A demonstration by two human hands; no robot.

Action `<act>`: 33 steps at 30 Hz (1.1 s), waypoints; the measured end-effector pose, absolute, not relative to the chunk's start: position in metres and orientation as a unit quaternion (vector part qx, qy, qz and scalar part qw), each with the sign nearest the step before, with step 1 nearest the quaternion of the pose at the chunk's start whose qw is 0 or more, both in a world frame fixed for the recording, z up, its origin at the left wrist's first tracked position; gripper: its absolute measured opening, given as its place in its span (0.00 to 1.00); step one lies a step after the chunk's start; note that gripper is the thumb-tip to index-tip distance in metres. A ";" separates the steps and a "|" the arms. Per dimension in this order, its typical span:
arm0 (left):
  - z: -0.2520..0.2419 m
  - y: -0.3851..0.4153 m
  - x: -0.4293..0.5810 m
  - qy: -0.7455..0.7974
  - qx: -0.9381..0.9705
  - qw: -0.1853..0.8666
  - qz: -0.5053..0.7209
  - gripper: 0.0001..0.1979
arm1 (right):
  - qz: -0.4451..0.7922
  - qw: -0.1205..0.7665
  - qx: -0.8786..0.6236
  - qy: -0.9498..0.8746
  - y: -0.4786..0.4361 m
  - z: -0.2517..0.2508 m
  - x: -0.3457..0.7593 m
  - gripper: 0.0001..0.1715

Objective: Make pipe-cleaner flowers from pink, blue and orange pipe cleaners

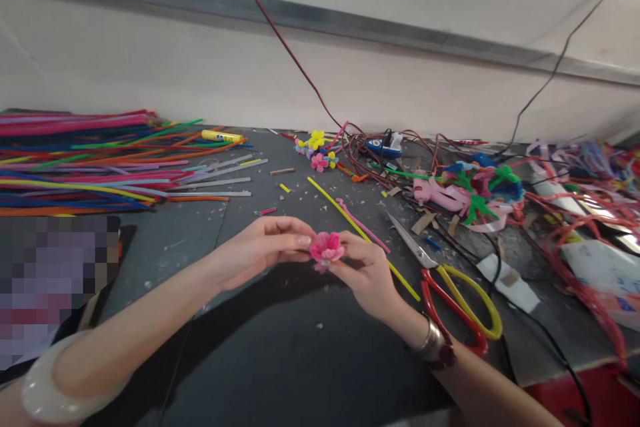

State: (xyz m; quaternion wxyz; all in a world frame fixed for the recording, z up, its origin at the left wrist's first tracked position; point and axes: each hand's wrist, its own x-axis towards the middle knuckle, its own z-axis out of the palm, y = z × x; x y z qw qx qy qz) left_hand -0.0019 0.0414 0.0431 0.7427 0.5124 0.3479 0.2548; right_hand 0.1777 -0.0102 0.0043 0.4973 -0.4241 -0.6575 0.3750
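A pink pipe-cleaner flower (327,248) is held up between my two hands, over the dark table. My left hand (273,242) pinches its left side with thumb and fingers, the arm reaching in from the lower left. From the right, my right hand (364,270) grips the flower's other edge with thumb and forefinger. Just beyond the right hand lie a yellow pipe cleaner (337,207) and a short pink one (363,225). Scissors (440,277) with red and yellow handles rest to the right, blades parted.
Bundled pipe cleaners (90,167) spread along the left, with a yellow tube (223,137) on them. Small finished flowers (320,147) lie at the back. Tangled wires (360,147), ribbons, a pink glue gun (440,195) and a white packet (605,273) crowd the right. A blurred-out screen (50,287) stands at left.
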 end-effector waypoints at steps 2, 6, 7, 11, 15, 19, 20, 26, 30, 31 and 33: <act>0.036 0.044 -0.001 0.334 0.491 0.762 0.257 0.04 | 0.372 0.516 -0.420 -0.647 -0.009 0.004 0.178 0.05; 0.023 0.038 0.007 0.322 0.503 0.760 0.258 0.07 | 0.381 0.534 -0.426 -0.623 -0.009 0.000 0.178 0.04; 0.020 0.035 0.009 0.319 0.499 0.760 0.267 0.07 | 0.390 0.536 -0.426 -0.616 -0.009 -0.001 0.178 0.04; 0.008 0.027 0.013 0.305 0.468 0.777 0.290 0.04 | 0.449 0.527 -0.411 -0.593 -0.010 0.001 0.177 0.03; 0.005 0.025 0.012 0.295 0.445 0.801 0.272 0.02 | 0.508 0.530 -0.365 -0.572 -0.010 0.005 0.176 0.05; 0.005 0.022 0.014 0.294 0.413 0.819 0.269 0.02 | 0.526 0.544 -0.349 -0.553 -0.010 0.005 0.175 0.05; 0.005 0.021 0.015 0.291 0.406 0.823 0.270 0.03 | 0.526 0.545 -0.350 -0.551 -0.010 0.004 0.175 0.05; 0.002 0.017 0.017 0.266 0.393 0.841 0.258 0.07 | 0.541 0.542 -0.327 -0.554 -0.009 0.001 0.176 0.02; 0.000 0.017 0.016 0.252 0.402 0.842 0.259 0.07 | 0.512 0.531 -0.326 -0.592 -0.008 0.003 0.179 0.03; 0.000 0.017 0.015 0.248 0.402 0.842 0.259 0.07 | 0.507 0.527 -0.328 -0.598 -0.007 0.004 0.180 0.04; 0.000 0.017 0.015 0.243 0.401 0.844 0.260 0.06 | 0.514 0.520 -0.331 -0.597 -0.007 0.003 0.180 0.05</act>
